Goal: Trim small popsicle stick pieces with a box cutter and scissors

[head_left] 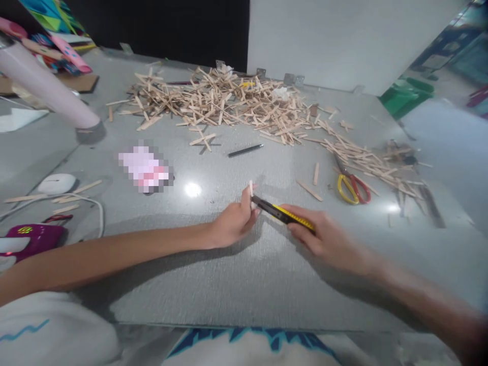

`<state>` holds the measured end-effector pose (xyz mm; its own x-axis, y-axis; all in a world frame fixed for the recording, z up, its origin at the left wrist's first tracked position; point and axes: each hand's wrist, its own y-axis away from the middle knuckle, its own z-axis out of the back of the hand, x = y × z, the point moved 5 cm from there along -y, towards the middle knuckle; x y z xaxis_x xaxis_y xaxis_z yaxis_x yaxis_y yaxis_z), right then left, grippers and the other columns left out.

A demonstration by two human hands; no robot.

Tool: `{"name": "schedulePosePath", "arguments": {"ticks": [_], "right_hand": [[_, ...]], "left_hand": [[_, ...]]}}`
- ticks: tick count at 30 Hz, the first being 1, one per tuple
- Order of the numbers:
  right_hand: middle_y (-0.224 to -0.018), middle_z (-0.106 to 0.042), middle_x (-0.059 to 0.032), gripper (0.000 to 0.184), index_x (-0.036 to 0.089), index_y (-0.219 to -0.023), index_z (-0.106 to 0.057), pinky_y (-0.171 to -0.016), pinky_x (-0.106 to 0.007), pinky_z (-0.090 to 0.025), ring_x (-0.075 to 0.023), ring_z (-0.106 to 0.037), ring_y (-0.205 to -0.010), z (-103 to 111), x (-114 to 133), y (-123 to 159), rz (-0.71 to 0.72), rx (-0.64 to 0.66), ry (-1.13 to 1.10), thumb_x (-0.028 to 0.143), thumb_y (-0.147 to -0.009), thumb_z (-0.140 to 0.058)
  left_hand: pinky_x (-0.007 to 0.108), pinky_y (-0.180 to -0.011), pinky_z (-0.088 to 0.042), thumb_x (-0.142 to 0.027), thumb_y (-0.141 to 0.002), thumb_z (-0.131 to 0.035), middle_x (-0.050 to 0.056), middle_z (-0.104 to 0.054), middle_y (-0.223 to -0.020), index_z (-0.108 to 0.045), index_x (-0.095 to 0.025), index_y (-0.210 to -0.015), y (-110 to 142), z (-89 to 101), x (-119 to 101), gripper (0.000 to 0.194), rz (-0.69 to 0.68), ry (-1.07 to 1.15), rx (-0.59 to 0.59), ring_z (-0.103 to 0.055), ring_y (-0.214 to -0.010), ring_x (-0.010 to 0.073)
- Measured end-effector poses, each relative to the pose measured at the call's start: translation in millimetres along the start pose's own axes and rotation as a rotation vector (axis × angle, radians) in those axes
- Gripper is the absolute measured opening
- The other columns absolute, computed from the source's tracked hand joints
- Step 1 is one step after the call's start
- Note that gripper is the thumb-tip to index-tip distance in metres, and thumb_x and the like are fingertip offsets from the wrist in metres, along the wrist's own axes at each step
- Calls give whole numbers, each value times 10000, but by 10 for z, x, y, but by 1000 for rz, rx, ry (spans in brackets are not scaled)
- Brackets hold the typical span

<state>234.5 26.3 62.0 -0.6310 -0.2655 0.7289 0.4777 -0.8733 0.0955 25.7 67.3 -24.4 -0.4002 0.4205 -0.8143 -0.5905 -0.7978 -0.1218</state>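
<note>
One stick point(251, 188), probably wooden, is pinched in the left hand point(235, 221); the right hand point(322, 235) grips a cutter point(275, 211), markings point(297, 218) too blurred.

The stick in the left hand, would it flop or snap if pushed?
The stick would probably be stiff, as it looks straight where it juts from the left hand. It looks thin, so a hard push might snap it. It's likely light too, being small.

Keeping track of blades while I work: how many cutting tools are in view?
2: a box cutter in the right hand, and scissors farther right, near loose wooden sticks. More could be hidden under the sticks.
</note>
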Motion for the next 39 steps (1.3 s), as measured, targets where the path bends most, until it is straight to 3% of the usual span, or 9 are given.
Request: {"name": "schedulePosePath", "arguments": {"ticks": [4,9,11,15,18,23,26,33,39], "right_hand": [[-742,-720,-6,426,207,-1432,-775,-584,-266,-429,-161,-561,-605,287,65,-163,12,171,23,397,-1112,-566],[-841,-763,-32,491,181,-1562,-668,-630,-280,-475,-172,-600,-648,-80,-3,28,-48,-34,-50,368,-1136,-512],[-862,-768,-45,511,170,-1581,-649,-641,-286,-481,-177,-618,-665,-124,-24,86,-68,-85,-55,377,-1133,-516],[-758,-716,-9,439,196,-1451,-757,-575,-261,-430,-146,-554,-586,143,-10,-53,-70,141,-92,400,-1118,-558],[-717,-677,7,434,186,-1439,-763,-555,-252,-397,-137,-522,-580,273,10,-154,-40,175,-81,404,-1110,-583],[-814,-686,-17,473,172,-1537,-681,-565,-254,-399,-143,-513,-628,-84,-32,-17,-74,-6,-131,358,-1126,-537],[-771,-647,-1,488,170,-1568,-652,-546,-254,-380,-142,-486,-614,-186,-58,65,-106,10,-160,375,-1142,-536],[-789,-688,-3,491,191,-1574,-659,-517,-231,-385,-118,-500,-575,105,-37,-4,-108,106,-174,414,-1153,-539],[-802,-704,-4,525,185,-1577,-655,-429,-220,-356,-89,-462,-466,233,88,-28,-181,174,-216,451,-1142,-534]], "left_hand": [[241,-540,-412,-327,-1152,-400,-84,-544,-678,-81,-35,-1674,11,-3,5,677,-33,-16,-21,-540,-494,139],[244,-543,-425,-293,-1145,-396,-72,-578,-674,-43,-30,-1686,9,-14,22,698,5,-21,-1,-578,-513,154],[251,-548,-426,-275,-1135,-387,-68,-581,-665,-63,-11,-1679,6,-8,5,686,7,-51,-10,-584,-516,160],[233,-511,-368,-298,-1136,-398,-108,-500,-621,-101,1,-1665,10,-16,-38,677,-63,-74,-12,-508,-455,139],[232,-523,-384,-278,-1141,-394,-97,-532,-634,-76,-21,-1675,16,-21,-14,673,-80,-54,-15,-523,-468,134],[238,-538,-432,-266,-1147,-393,-67,-609,-680,10,-51,-1704,15,-13,28,720,-53,-25,-27,-596,-513,148],[242,-541,-430,-267,-1147,-417,-73,-597,-671,-12,-49,-1707,15,-9,8,725,-56,-18,-21,-598,-514,148],[228,-568,-446,-266,-1166,-423,-82,-575,-698,-14,-108,-1730,3,33,-59,715,-113,95,18,-565,-534,126],[209,-584,-455,-303,-1191,-404,-75,-603,-729,-9,-193,-1738,-10,79,-155,683,-203,225,61,-549,-555,110]]}}
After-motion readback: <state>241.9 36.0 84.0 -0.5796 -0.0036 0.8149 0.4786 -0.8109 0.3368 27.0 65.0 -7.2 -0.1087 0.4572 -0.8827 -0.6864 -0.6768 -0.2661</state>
